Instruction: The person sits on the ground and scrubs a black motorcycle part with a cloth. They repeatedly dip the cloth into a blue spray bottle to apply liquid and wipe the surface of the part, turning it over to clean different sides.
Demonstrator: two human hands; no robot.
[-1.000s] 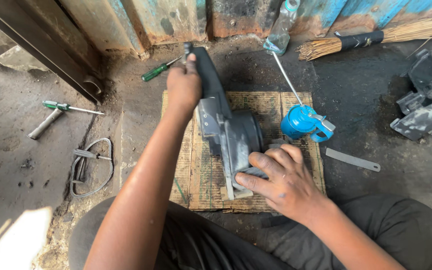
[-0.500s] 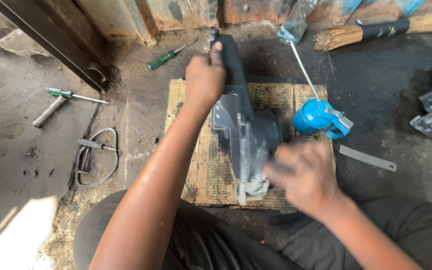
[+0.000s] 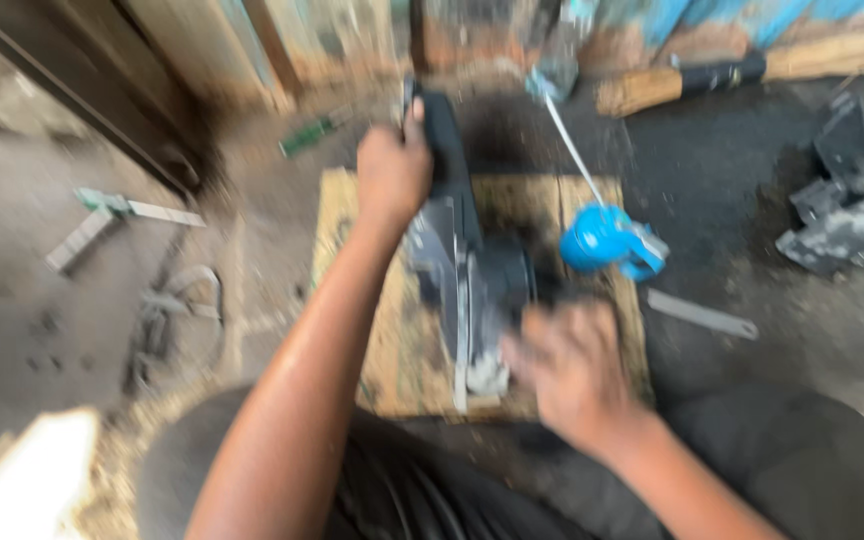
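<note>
On the dirt floor, a square woven mat (image 3: pixel 372 330) lies in front of the person's knees; frame is motion-blurred, fine detail unreadable. Largest item on it: a long dark-grey metal machine body (image 3: pixel 467 265), lying lengthwise from the mat's far edge to its near edge, roughly along the mat's middle. Far end overhangs the mat toward the wall.

Left hand (image 3: pixel 392 175) is wrapped around the far, narrow end of the machine body, fingers closed tight on it. Right hand (image 3: pixel 572 370) is at the near end, beside the bulky round part; fingers blurred, so cannot tell whether they clasp it or lie loose.

Right of the machine, touching the mat's right edge: a blue round-bodied tool (image 3: pixel 607 245) with a thin pale rod running up toward the wall. Just beyond it on bare floor, a flat metal strip (image 3: pixel 702 312). Far right: grey broken castings (image 3: pixel 852 215). Top right: a broom (image 3: pixel 722 75) along the wall.

Left side: green-handled screwdriver (image 3: pixel 307 135) near the mat's far corner, a second tool (image 3: pixel 117 210) well apart, wire loop (image 3: pixel 167 310) nearer. Open floor remains left of the mat.
</note>
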